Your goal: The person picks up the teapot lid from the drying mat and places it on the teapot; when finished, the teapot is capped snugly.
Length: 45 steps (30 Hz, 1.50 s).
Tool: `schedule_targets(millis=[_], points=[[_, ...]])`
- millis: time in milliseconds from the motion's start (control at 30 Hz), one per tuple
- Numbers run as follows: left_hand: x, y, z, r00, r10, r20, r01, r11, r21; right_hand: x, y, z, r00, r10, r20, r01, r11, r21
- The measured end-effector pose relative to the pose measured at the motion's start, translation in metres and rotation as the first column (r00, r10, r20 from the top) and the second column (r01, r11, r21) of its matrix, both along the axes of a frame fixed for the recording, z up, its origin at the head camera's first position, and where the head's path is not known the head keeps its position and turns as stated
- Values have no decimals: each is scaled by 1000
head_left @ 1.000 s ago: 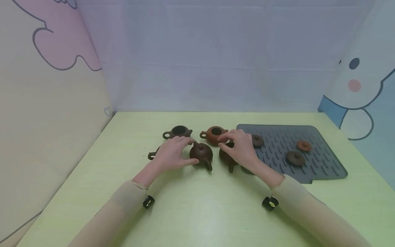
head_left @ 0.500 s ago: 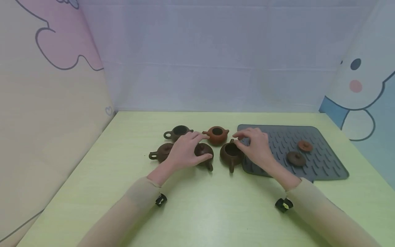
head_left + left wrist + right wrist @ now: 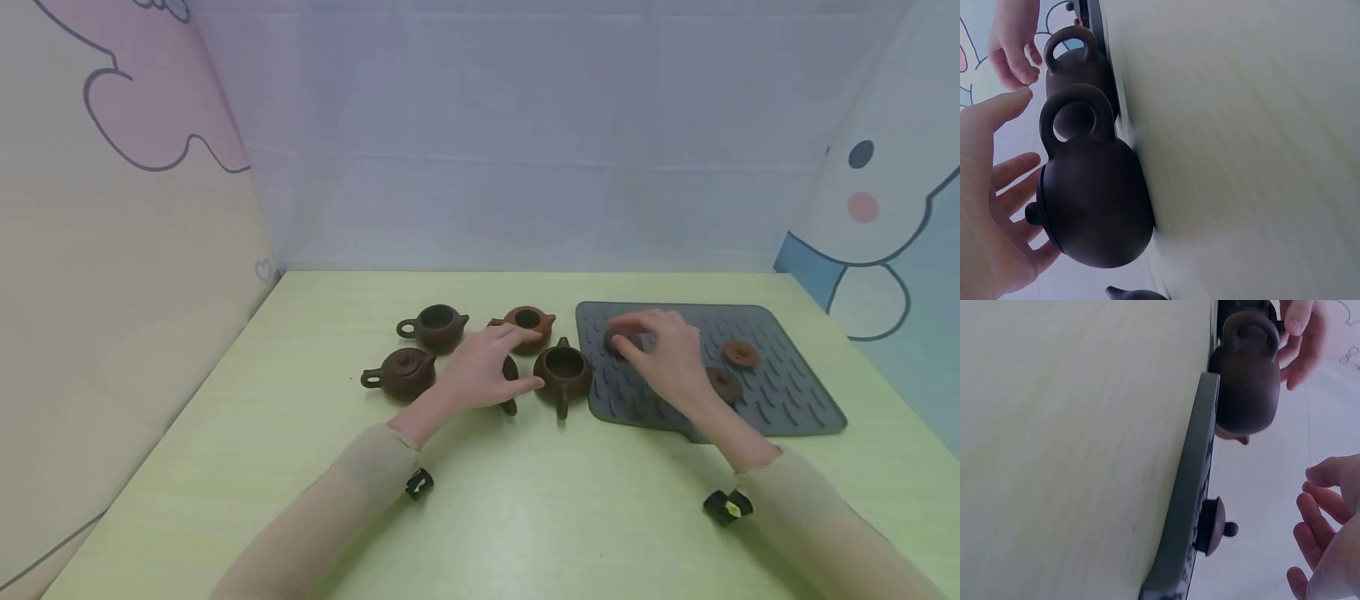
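Observation:
My left hand (image 3: 480, 371), thumb and fingers spread, hovers over a dark brown lidded teapot (image 3: 1097, 203), which it mostly hides in the head view. Its thumb tip appears close to a lidless brown teapot (image 3: 576, 390); whether they touch I cannot tell. Over the grey ridged mat (image 3: 652, 412) is my right hand (image 3: 667, 358), thumb and fingers bent apart, near a dark lid (image 3: 611, 342). In the right wrist view this hand holds nothing and stays apart from a knobbed lid (image 3: 1213, 526) on the mat.
Left lies another lidded brown teapot (image 3: 405, 375). Behind it are a lidless dark teapot (image 3: 440, 332) and a lidless reddish teapot (image 3: 536, 337). On the mat rest a reddish lid (image 3: 741, 354) and another dark lid (image 3: 726, 387), partly behind the right wrist.
Both hands have moved right: the left from beside the middle lidded teapot to above it, the right from the lidless brown teapot to the far dark lid on the mat.

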<state>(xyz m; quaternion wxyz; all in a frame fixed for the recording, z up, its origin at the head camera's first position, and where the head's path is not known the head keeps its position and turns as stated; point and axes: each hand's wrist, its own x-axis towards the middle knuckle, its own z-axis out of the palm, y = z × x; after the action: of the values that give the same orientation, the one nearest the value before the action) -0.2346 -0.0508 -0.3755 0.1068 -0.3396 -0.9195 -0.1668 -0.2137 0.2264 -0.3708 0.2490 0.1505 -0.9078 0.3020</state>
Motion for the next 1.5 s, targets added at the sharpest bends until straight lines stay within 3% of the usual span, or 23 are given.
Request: schedule_targets(millis=[267, 467, 800, 1000, 1500], points=[[-1, 10, 0, 999, 23, 38, -20, 998, -63, 7, 22, 1, 999, -28, -29, 28, 1000, 3], [-1, 13, -1, 998, 39, 49, -35, 997, -75, 14, 42, 1, 994, -108, -16, 108, 992, 68], [-2, 18, -1, 999, 46, 8, -45, 992, -119, 27, 82, -2, 981, -163, 107, 148, 980, 129], [-2, 20, 0, 998, 59, -9, -60, 989, -138, 33, 100, -4, 976, -169, 135, 139, 969, 203], [-2, 22, 3, 997, 73, 14, -70, 986, -150, 41, 123, -4, 931, -170, 324, 86, 962, 259]])
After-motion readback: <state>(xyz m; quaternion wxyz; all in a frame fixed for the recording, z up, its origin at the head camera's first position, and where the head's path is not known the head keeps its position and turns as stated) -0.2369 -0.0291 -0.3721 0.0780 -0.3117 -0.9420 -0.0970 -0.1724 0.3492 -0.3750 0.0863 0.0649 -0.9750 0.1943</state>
